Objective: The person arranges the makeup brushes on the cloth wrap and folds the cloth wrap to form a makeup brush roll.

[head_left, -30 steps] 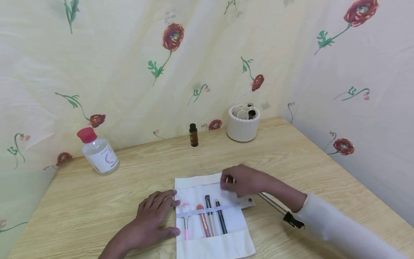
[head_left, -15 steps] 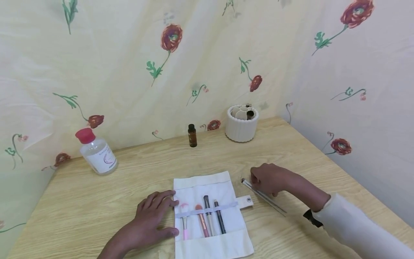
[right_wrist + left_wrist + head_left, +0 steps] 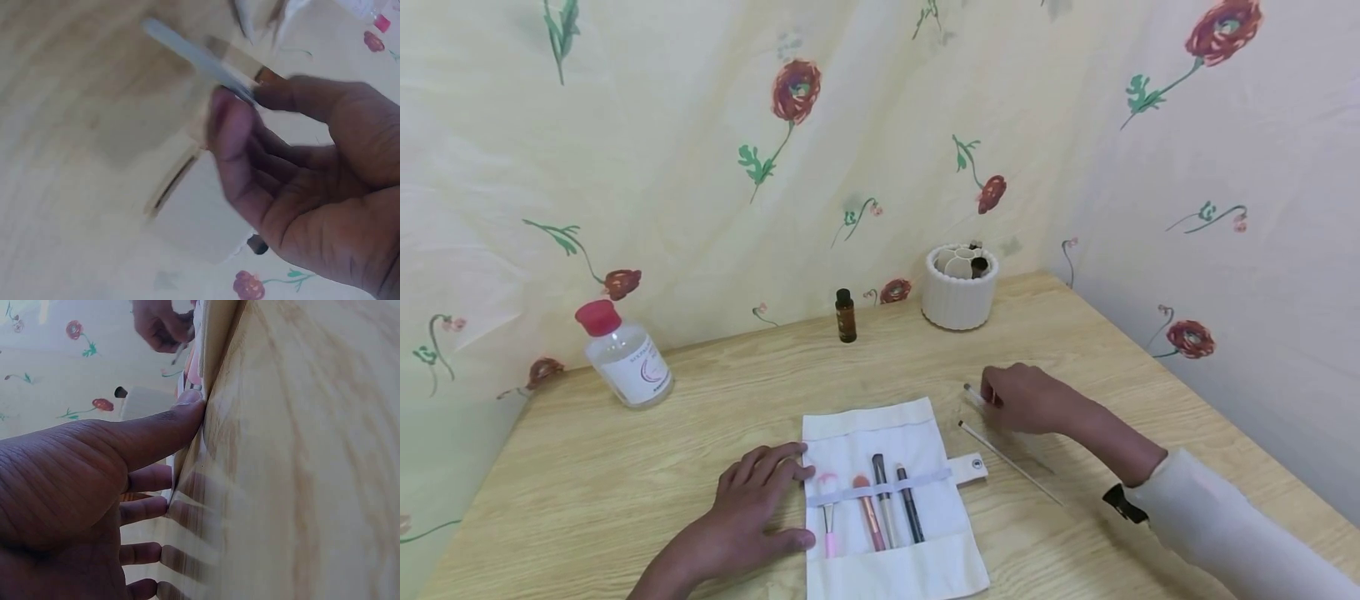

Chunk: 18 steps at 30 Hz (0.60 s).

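Note:
A white cloth brush roll [image 3: 898,575] lies unrolled on the table, several makeup brushes [image 3: 872,517] tucked under its lilac elastic band. My left hand [image 3: 752,517] rests flat at its left edge, fingertips and thumb touching the cloth. To the right of the roll, my right hand [image 3: 1030,400] pinches a slim pale stick [image 3: 181,53] between thumb and fingertips. Blur hides what kind of stick it is. Below that hand, another thin stick [image 3: 1011,462] with a dark tip lies slantwise on the wood.
At the back stand a white ribbed pot [image 3: 958,300] with things inside and a small brown bottle [image 3: 847,318]. A clear bottle with a red cap [image 3: 632,367] is at the back left. Flowered cloth [image 3: 700,167] hangs behind the table. The roll's snap tab [image 3: 967,468] sticks out rightward.
My right hand has moved from the roll's upper right corner to the sticks on its right and picked one up, parting it from the other. My left hand has stayed put.

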Motion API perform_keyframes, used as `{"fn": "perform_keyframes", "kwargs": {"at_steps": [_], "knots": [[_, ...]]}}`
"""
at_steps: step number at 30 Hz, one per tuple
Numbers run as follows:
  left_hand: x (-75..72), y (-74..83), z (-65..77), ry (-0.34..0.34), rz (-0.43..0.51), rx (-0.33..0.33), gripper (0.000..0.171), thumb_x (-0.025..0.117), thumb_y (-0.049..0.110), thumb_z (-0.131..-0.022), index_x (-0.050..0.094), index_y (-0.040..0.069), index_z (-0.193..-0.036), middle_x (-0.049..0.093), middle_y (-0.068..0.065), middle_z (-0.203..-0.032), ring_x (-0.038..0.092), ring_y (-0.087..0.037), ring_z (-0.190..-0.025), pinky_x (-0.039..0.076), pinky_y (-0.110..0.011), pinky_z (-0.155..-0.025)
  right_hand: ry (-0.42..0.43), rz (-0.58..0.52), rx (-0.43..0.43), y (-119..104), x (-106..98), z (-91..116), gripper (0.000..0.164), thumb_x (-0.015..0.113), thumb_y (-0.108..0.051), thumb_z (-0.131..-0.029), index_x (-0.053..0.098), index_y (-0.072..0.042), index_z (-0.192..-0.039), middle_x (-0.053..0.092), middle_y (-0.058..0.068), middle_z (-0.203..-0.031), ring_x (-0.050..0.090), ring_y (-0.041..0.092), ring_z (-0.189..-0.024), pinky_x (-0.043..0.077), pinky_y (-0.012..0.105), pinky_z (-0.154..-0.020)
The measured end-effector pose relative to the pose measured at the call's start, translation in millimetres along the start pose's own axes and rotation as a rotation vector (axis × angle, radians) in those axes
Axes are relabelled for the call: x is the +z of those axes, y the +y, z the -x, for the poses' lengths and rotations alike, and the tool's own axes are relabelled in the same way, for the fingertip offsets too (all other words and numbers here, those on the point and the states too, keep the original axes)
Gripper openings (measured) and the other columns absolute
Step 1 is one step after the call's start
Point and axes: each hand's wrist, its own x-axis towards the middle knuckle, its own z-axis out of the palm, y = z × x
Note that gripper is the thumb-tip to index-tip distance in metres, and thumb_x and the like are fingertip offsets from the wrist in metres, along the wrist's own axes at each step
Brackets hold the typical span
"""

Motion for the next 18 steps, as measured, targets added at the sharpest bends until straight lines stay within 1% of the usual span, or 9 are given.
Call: {"fn": "perform_keyframes", "kwargs": {"at_steps": [2, 5, 8, 10, 13, 15, 18], "knots": [[0.1, 0.0, 0.5, 0.004, -0.001, -0.001, 0.068, 0.064, 0.06, -0.075, 0.047, 0.022, -0.129, 0.026, 0.003, -0.147, 0.02, -0.024, -0.131, 0.018, -0.058, -0.095, 0.08, -0.033, -0.028, -2, -5, -5, 0.016, 0.058, -0.014, -0.089, 0.054, -0.008, -0.103, 0.057, -0.002, -0.076, 0.051, 0.009, -0.058, 0.043, 0.026, -0.051], [0.5, -0.3, 1.3, 0.014, 0.003, 0.002, 0.068, 0.063, 0.061, -0.074, 0.047, 0.022, -0.128, 0.027, 0.003, -0.147, 0.021, -0.025, -0.13, 0.018, -0.058, -0.095, 0.193, -0.124, -0.101, -9, -12, -13, 0.031, 0.056, -0.014, -0.09, 0.048, -0.008, -0.12, 0.059, -0.002, -0.077, 0.052, 0.01, -0.056, 0.044, 0.027, -0.048], [1.3, -1.3, 1.5, 0.029, 0.006, 0.013, 0.068, 0.064, 0.06, -0.074, 0.047, 0.022, -0.128, 0.028, 0.002, -0.146, 0.022, -0.026, -0.13, 0.018, -0.058, -0.093, 0.26, -0.212, -0.168, -18, -16, -20, 0.04, 0.054, -0.014, -0.092, 0.043, -0.011, -0.13, 0.06, -0.002, -0.078, 0.054, 0.011, -0.058, 0.046, 0.028, -0.05], [1.4, -1.5, 1.4, 0.035, 0.007, 0.017, 0.068, 0.064, 0.06, -0.074, 0.048, 0.022, -0.128, 0.029, 0.002, -0.146, 0.022, -0.026, -0.129, 0.019, -0.058, -0.093, 0.273, -0.278, -0.196, -24, -16, -24, 0.042, 0.053, -0.015, -0.092, 0.042, -0.015, -0.132, 0.061, -0.002, -0.079, 0.057, 0.012, -0.06, 0.048, 0.029, -0.052], [1.1, -1.4, 1.0, 0.03, 0.002, 0.017, 0.068, 0.063, 0.061, -0.074, 0.048, 0.022, -0.128, 0.028, 0.002, -0.146, 0.022, -0.026, -0.129, 0.019, -0.058, -0.093, 0.272, -0.393, -0.226, -33, -11, -31, 0.04, 0.054, -0.014, -0.093, 0.042, -0.02, -0.13, 0.062, -0.002, -0.082, 0.06, 0.013, -0.061, 0.051, 0.029, -0.054], [0.5, -1.0, 0.9, 0.022, -0.006, 0.011, 0.068, 0.062, 0.063, -0.075, 0.047, 0.023, -0.128, 0.028, 0.002, -0.146, 0.021, -0.025, -0.13, 0.019, -0.058, -0.094, 0.253, -0.477, -0.233, -47, -11, -31, 0.038, 0.054, -0.01, -0.092, 0.042, -0.017, -0.128, 0.062, 0.005, -0.087, 0.062, 0.019, -0.062, 0.052, 0.03, -0.054], [1.7, -1.8, 0.6, 0.026, -0.012, 0.02, 0.068, 0.06, 0.064, -0.075, 0.048, 0.022, -0.128, 0.029, 0.001, -0.146, 0.022, -0.025, -0.129, 0.02, -0.058, -0.093, 0.208, -0.603, -0.234, -55, 0, -38, 0.037, 0.055, -0.008, -0.092, 0.041, -0.016, -0.125, 0.059, 0.014, -0.093, 0.062, 0.025, -0.063, 0.053, 0.037, -0.056]]}}
